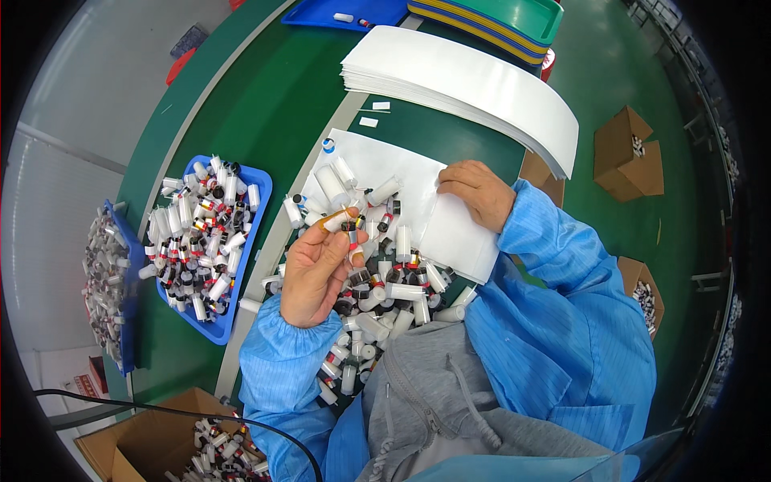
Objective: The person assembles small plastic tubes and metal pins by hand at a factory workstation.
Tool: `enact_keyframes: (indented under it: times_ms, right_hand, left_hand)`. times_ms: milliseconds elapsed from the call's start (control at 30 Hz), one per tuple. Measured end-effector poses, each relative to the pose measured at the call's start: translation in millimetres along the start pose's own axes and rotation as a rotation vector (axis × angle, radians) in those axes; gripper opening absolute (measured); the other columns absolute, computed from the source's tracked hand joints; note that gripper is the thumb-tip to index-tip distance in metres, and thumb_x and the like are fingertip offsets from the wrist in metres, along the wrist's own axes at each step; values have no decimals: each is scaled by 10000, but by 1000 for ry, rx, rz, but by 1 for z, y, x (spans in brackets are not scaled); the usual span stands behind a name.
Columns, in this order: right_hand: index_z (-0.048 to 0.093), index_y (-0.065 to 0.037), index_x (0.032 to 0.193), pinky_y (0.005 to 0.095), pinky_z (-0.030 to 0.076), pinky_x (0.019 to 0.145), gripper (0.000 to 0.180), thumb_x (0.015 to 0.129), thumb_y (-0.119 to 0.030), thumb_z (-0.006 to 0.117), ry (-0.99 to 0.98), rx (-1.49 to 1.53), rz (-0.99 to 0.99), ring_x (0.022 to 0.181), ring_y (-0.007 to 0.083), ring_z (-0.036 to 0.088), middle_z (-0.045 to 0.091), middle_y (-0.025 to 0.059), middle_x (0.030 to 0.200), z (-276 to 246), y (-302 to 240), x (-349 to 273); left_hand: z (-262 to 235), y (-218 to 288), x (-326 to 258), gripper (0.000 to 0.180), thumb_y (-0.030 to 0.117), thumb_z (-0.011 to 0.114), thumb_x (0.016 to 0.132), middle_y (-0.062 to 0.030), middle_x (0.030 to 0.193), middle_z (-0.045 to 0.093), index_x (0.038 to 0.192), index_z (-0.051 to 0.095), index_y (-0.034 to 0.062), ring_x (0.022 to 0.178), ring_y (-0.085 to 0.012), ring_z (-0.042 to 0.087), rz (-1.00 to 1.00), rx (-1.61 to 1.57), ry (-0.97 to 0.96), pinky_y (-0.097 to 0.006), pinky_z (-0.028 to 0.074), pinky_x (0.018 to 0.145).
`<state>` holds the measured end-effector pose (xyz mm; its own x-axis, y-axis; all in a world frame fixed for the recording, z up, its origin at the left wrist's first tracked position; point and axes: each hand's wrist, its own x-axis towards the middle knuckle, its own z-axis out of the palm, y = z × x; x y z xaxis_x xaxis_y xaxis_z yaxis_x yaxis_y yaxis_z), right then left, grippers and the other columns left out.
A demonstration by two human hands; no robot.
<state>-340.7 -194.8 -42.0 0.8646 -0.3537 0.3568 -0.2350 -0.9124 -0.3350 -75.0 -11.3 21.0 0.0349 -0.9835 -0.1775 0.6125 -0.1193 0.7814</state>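
Observation:
My left hand [316,267] is closed, pinching a small bottle [351,230] with a black cap and a red band between thumb and fingers. One of its fingers wears a pale wrap. Beneath and around that hand lies a heap of white plastic bottles [371,325] of several sizes, some with black caps, others with red or yellow bands. The heap covers part of a white sheet [459,229]. At the sheet's upper edge, my right hand [480,193] has its fingers bent and together over the sheet; its thumb is hidden.
A blue tray [263,210] full of small bottles stands at left, with another blue tray [127,341] beyond it. A stack of white sheets [458,76] lies ahead, near stacked green and yellow trays [538,24]. Cardboard boxes [622,165] stand right; another box [136,438] sits lower left, crossed by a black cable [201,413].

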Motion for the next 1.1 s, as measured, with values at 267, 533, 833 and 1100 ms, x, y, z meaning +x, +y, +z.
enact_keyframes:
  times_ms: [267, 533, 833, 1100]
  right_hand:
    - [574, -47, 971, 399, 382, 948, 293, 699, 65, 577, -60, -94, 5, 1060, 259, 529, 553, 97, 1082, -1, -3, 11]
    - [608, -42, 1044, 440, 347, 1040, 367, 710, 106, 572, 133, -188, -6, 1110, 250, 538, 576, 108, 1132, -7, -13, 9]
    - [654, -37, 956, 448, 363, 1040, 298, 698, 99, 595, 71, -67, -34, 1048, 249, 574, 615, 115, 1037, 1, -2, -1]
    - [584, -47, 872, 399, 390, 905, 253, 651, 77, 588, 157, 13, 35, 905, 316, 539, 547, 135, 897, -22, -17, -6]
  left_hand:
    - [6, 1, 1, 351, 92, 547, 968, -127, 1094, 631, 1306, 513, 1, 869, -109, 598, 5, 44, 37, -254, 523, 757]
    - [6, 4, 0, 385, 113, 576, 954, -131, 1030, 641, 1299, 490, -34, 807, -123, 607, -19, 33, 36, -243, 532, 730]
    - [8, 2, 0, 383, 117, 573, 957, -127, 1034, 642, 1300, 489, -29, 808, -126, 602, -14, 37, 27, -251, 520, 733]
    - [2, 3, -1, 384, 111, 571, 957, -127, 1041, 644, 1306, 486, -26, 815, -128, 596, -11, 22, 19, -254, 521, 739]
